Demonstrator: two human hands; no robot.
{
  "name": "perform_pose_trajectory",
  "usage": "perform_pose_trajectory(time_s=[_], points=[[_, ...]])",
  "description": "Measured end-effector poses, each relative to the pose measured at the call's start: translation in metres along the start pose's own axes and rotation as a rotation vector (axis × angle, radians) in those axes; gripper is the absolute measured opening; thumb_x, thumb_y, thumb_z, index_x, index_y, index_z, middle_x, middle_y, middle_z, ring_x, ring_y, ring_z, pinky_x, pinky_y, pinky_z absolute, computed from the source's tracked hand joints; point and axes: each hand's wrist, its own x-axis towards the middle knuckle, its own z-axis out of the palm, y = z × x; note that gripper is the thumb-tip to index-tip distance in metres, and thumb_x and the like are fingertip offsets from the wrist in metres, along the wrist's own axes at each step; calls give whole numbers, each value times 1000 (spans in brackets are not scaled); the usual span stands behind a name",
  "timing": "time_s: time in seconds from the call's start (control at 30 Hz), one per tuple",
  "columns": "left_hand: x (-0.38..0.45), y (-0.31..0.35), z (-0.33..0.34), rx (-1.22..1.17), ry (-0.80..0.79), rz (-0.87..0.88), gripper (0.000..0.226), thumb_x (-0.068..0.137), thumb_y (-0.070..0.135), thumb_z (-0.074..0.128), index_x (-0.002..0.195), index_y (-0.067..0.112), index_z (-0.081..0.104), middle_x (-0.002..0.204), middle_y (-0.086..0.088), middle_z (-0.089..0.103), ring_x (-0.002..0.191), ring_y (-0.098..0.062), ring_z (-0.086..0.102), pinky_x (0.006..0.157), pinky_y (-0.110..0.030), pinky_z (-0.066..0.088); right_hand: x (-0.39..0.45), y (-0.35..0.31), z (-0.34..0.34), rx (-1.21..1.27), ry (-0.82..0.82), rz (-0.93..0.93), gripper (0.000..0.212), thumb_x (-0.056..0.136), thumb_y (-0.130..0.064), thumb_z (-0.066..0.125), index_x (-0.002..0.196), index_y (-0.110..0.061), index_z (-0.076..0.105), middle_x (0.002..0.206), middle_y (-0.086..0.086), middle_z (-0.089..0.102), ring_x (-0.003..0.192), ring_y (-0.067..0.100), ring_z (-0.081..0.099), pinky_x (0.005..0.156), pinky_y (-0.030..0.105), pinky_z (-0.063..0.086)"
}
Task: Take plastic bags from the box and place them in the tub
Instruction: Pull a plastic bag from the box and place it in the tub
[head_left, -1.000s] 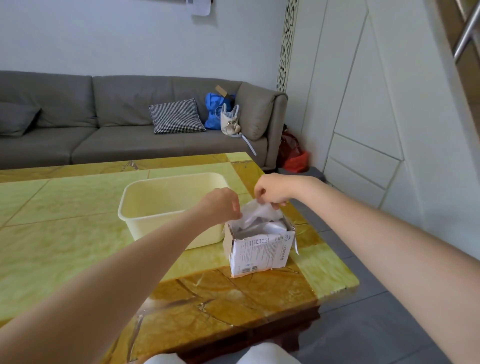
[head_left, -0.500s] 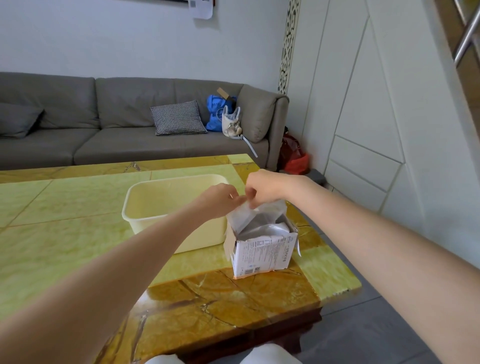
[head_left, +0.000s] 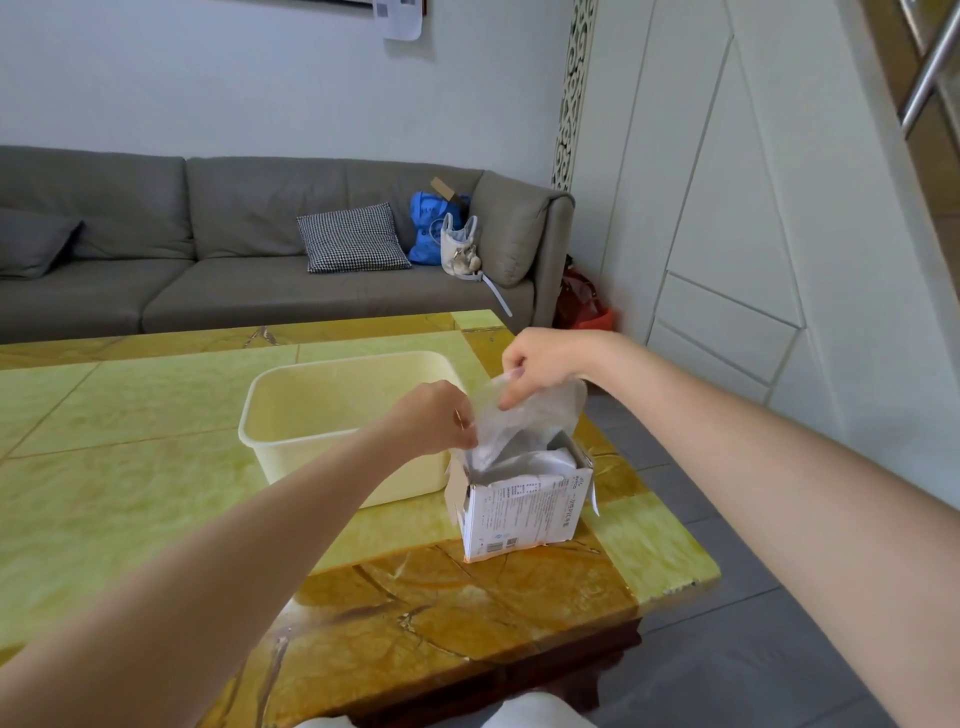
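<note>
While the torn white printed cardboard box (head_left: 522, 506) stands beside the cream plastic tub (head_left: 291, 415), left hand (head_left: 431, 418) and right hand (head_left: 540, 364) each pinch a thin translucent plastic bag (head_left: 524, 415) above it.

— What does the person wear on the arms?
— Nothing: both forearms are bare to the frame's edge, no sleeve, watch or ring showing on the left hand (head_left: 434, 415) or right hand (head_left: 540, 364).
— And at six o'clock?
— White fabric (head_left: 540, 712) over the knees.
</note>
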Motion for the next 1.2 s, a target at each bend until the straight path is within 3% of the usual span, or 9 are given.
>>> perform_pose_trajectory(time_s=[0.13, 0.3, 0.47, 0.63, 0.7, 0.77, 0.93, 1.07, 1.2], points=[[0, 3, 5, 153, -13, -10, 20, 85, 18, 61, 101, 7, 68, 99, -7, 65, 86, -20, 57, 67, -22, 43, -6, 4, -15, 222, 147, 20, 32, 81, -29, 72, 65, -16, 47, 64, -3, 47, 66, 15, 45, 62, 27, 37], [4, 15, 13, 535, -45, 88, 20, 93, 25, 52, 110, 20, 62, 112, 0, 63, 106, -20, 56, 85, -26, 36, 1, 0, -23, 476, 697, 14, 40, 87, -18, 63, 62, -18, 31, 68, -2, 41, 74, 17, 47, 58, 25, 33], [12, 33, 24, 828, -278, 226, 23, 92, 13, 49, 113, 15, 60, 100, -2, 57, 100, -22, 53, 87, -27, 34, 1, -7, -35, 537, 813, -29, 35, 93, -18, 50, 66, -19, 27, 67, -2, 35, 73, 19, 46, 54, 26, 29], [17, 31, 7, 379, -459, 151, 39, 85, 31, 65, 121, 17, 60, 114, 3, 64, 104, -19, 59, 95, -30, 46, 0, -3, -32, 504, 752, -70, 33, 91, -21, 57, 68, -17, 33, 79, 6, 45, 75, 19, 48, 66, 28, 41], [12, 24, -14, 182, -479, 90, 44, 80, 38, 69, 119, 19, 61, 116, 7, 63, 107, -15, 58, 100, -30, 43, 2, -2, -30, 530, 784, -59, 34, 90, -22, 57, 66, -17, 33, 74, 4, 45, 68, 16, 45, 61, 27, 37], [7, 14, -33, 2, -382, 19, 43, 81, 38, 68, 118, 18, 62, 116, 5, 63, 106, -13, 57, 99, -29, 42, 3, -6, -29, 559, 832, -34, 35, 92, -23, 55, 65, -17, 33, 69, 0, 40, 63, 13, 40, 58, 27, 32], [1, -16, -53, -725, 113, -304, 58, 83, 31, 68, 130, 8, 42, 100, -3, 60, 75, -14, 63, 60, -22, 53, 8, -37, -28, 639, 833, -98, 42, 96, -25, 49, 59, -14, 34, 58, -1, 30, 53, 11, 30, 54, 26, 24], [-8, -35, -61, -1181, 106, -384, 82, 79, 35, 69, 144, 12, 24, 125, -8, 48, 73, -14, 70, 54, -22, 58, 18, -64, -25, 758, 758, -138, 45, 100, -32, 40, 86, 5, 61, 62, 2, 38, 56, 10, 37, 58, 26, 32], [-16, -51, -69, -1329, 62, -340, 68, 82, 48, 60, 137, 16, 39, 119, -10, 53, 58, -7, 67, 50, -15, 54, 28, -87, -27, 946, 601, -146, 42, 100, -38, 36, 100, -7, 64, 76, 15, 42, 33, 4, 29, 32, 17, 21]])
